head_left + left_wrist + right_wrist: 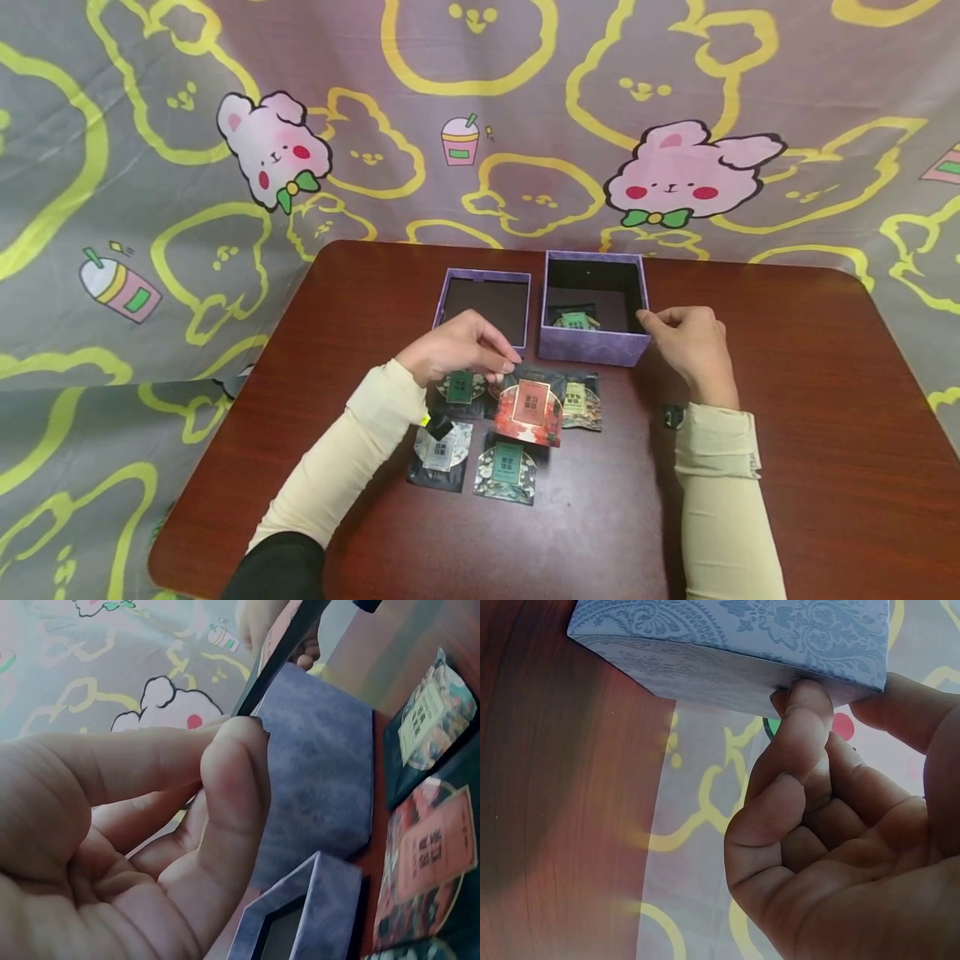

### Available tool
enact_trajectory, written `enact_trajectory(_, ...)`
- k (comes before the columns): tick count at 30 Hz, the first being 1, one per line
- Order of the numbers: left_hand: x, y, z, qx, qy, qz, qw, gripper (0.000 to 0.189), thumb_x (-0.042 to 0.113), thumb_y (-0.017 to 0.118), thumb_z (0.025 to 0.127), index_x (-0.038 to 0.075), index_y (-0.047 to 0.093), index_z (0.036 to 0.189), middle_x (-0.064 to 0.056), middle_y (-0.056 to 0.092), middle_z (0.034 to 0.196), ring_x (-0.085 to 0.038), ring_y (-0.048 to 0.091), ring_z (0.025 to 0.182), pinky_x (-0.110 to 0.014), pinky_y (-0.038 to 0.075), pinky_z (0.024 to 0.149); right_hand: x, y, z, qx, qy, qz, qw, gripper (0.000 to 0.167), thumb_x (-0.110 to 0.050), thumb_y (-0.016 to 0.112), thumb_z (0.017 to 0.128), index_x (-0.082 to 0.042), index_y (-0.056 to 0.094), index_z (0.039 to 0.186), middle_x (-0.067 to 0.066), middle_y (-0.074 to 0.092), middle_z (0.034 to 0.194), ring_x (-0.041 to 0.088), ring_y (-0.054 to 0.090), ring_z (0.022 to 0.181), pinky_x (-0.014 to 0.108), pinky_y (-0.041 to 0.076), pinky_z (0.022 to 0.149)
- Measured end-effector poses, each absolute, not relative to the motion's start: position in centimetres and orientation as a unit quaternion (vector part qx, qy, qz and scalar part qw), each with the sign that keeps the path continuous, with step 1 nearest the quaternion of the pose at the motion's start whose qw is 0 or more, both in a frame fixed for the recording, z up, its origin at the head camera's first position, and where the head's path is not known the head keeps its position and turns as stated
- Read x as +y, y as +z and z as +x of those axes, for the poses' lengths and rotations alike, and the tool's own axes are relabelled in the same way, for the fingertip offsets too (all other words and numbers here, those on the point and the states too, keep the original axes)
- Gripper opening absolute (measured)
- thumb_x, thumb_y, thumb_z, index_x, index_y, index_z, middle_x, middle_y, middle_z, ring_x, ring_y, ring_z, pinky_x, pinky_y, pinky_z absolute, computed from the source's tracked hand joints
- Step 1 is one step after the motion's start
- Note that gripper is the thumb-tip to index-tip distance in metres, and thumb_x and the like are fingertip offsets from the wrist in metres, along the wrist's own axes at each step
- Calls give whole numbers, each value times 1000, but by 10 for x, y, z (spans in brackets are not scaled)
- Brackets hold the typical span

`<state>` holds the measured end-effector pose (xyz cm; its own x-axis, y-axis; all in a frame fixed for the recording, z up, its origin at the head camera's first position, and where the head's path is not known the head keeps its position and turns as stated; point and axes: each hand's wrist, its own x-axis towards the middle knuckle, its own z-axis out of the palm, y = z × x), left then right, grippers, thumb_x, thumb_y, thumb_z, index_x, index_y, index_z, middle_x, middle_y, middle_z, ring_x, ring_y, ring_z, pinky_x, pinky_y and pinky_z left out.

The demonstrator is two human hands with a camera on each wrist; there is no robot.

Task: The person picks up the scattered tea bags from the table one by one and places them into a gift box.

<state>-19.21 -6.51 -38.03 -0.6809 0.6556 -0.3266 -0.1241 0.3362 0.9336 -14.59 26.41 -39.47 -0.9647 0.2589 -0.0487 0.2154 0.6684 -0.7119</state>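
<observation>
By its top corner, my left hand (467, 348) pinches a red-labelled tea sachet (529, 412) between thumb and fingertips. The sachet hangs over other sachets on the table and partly covers them. In the left wrist view, the held sachet (276, 664) shows nearly edge-on. My right hand (692, 346) grips the right wall of an open purple box (592, 346) near its front corner. A green-labelled sachet (576, 320) lies inside that box. The right wrist view shows thumb and fingers on either side of the patterned box wall (727, 637).
A shallow purple box lid (487, 273) lies left of the box. On the table (600, 517) lie a white-labelled sachet (439, 454), two green-labelled ones, including the front one (506, 473), a yellow-labelled sachet (588, 404) and another red one (431, 855). A patterned curtain (525, 117) hangs behind.
</observation>
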Motion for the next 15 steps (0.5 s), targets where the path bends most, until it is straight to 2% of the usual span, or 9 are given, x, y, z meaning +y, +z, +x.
enact_trajectory(9,-53,-386,-187,736,550,171,355,8,-6,74,88,-5,77,96,-17,74,85,-17,66,64,-38,61,72,264,-397,-145,-911,390,-134,22,54,-50,61,97,1,76,102,20,71,98,33,52,92,39,41,65)
enact_trajectory(15,-38,-388,-184,728,554,186,360,10,-4,74,88,-5,77,97,-17,73,81,-17,65,64,-55,57,81,265,-398,-145,-909,394,-131,26,53,-50,61,97,0,76,101,19,71,95,33,51,93,39,41,65)
